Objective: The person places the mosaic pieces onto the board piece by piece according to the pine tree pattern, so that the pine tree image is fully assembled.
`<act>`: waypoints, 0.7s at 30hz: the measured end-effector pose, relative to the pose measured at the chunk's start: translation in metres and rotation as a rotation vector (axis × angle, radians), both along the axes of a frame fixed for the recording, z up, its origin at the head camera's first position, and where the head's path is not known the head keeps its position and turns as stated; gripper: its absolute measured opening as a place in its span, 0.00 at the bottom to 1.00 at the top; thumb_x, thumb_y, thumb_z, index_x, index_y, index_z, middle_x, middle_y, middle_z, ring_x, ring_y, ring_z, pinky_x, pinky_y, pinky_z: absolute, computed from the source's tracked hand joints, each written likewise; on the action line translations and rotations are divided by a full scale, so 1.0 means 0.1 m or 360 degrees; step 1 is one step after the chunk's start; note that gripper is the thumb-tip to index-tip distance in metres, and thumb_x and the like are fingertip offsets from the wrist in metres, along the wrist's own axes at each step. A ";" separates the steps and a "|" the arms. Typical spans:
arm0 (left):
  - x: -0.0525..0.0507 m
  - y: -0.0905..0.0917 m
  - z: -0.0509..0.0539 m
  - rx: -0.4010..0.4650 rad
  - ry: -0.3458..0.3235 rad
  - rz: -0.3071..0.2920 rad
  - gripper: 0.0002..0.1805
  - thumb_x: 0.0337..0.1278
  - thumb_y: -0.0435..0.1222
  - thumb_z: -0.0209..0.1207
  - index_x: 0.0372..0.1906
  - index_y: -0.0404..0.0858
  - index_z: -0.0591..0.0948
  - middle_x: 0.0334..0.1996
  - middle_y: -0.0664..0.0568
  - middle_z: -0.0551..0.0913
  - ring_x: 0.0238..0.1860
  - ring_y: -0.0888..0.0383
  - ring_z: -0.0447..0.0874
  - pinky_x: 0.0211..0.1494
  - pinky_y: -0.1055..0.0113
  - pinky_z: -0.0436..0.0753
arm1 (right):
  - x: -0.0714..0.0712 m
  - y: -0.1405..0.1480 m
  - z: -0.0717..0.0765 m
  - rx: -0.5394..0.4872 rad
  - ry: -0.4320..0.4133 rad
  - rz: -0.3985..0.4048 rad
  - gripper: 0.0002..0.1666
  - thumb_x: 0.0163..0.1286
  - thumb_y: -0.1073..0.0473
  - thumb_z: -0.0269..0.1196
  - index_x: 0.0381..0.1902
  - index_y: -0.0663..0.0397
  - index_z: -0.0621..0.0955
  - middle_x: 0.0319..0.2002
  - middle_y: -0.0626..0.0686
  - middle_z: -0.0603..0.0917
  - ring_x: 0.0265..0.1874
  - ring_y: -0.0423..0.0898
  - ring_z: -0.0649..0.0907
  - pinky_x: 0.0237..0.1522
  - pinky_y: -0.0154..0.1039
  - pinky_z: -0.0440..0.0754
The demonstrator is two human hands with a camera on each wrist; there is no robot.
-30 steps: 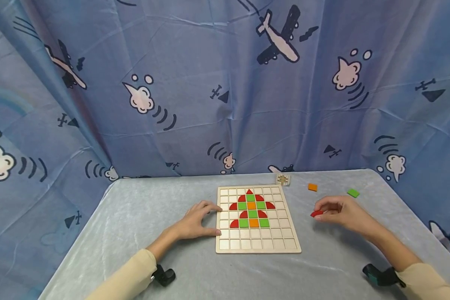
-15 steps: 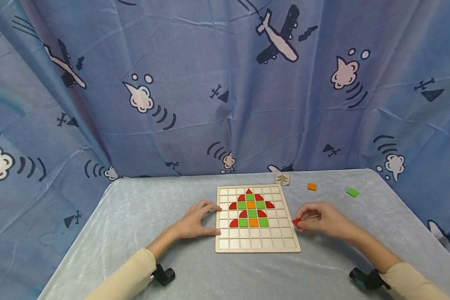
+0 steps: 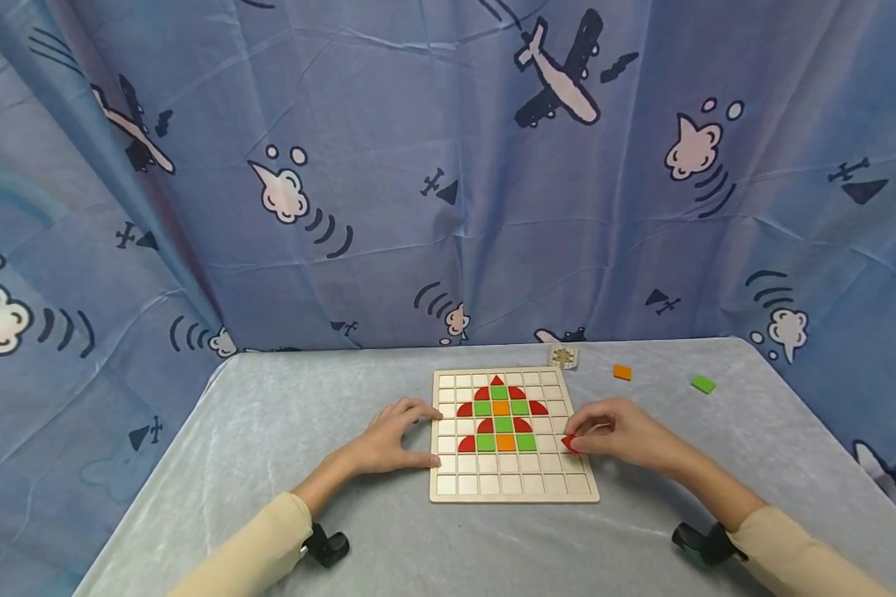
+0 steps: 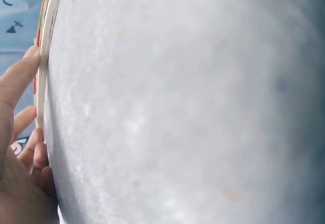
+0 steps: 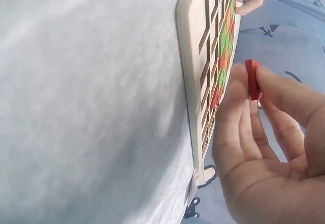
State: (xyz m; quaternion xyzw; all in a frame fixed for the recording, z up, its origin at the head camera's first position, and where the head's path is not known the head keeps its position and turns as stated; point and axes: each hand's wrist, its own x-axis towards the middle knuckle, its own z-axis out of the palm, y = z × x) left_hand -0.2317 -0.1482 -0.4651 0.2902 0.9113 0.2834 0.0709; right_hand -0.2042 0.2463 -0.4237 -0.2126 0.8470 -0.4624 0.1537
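Note:
A wooden grid board (image 3: 513,489) lies flat on the table, with red, green and orange tiles set in its cells in a tree-like figure. Against its left edge rest the thumb and a fingertip of my left hand (image 3: 388,441), the fingers spread. My right hand (image 3: 627,433) pinches a red tile (image 5: 252,80) between thumb and fingers, over the right side of the board. In the right wrist view the tile is held above the grid, apart from it. The fingers cover part of it, so its full outline is hidden.
An orange square tile (image 3: 622,373) and a green square tile (image 3: 703,384) lie loose at the back right of the table. Behind the board is a small patterned card (image 3: 563,356). A blue printed curtain (image 3: 373,207) hangs beyond the table (image 3: 299,398).
My right hand has moved left with the red tile, from the table beside the board to over its right side. The left hand stays on the board's edge.

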 end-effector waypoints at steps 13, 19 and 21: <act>0.01 0.00 0.01 -0.0004 -0.0007 0.0000 0.37 0.48 0.57 0.70 0.65 0.54 0.74 0.65 0.54 0.70 0.66 0.51 0.66 0.67 0.45 0.65 | -0.10 -0.18 -0.02 0.0014 -0.0103 0.0005 0.11 0.63 0.59 0.70 0.41 0.59 0.86 0.38 0.58 0.88 0.32 0.45 0.83 0.33 0.35 0.82; 0.00 0.00 0.01 -0.0001 -0.0006 0.0013 0.37 0.48 0.57 0.70 0.65 0.55 0.74 0.65 0.54 0.71 0.66 0.52 0.66 0.67 0.45 0.65 | -0.15 -0.24 -0.07 0.0105 -0.0031 0.0029 0.08 0.62 0.60 0.70 0.37 0.59 0.85 0.29 0.56 0.86 0.23 0.44 0.80 0.26 0.37 0.80; 0.00 0.00 0.01 -0.0003 -0.0004 0.0014 0.37 0.48 0.58 0.70 0.65 0.55 0.74 0.65 0.54 0.71 0.66 0.52 0.66 0.67 0.45 0.65 | -0.17 -0.26 -0.08 0.0120 -0.0035 0.0030 0.08 0.63 0.61 0.69 0.37 0.60 0.84 0.28 0.56 0.86 0.22 0.44 0.80 0.25 0.37 0.80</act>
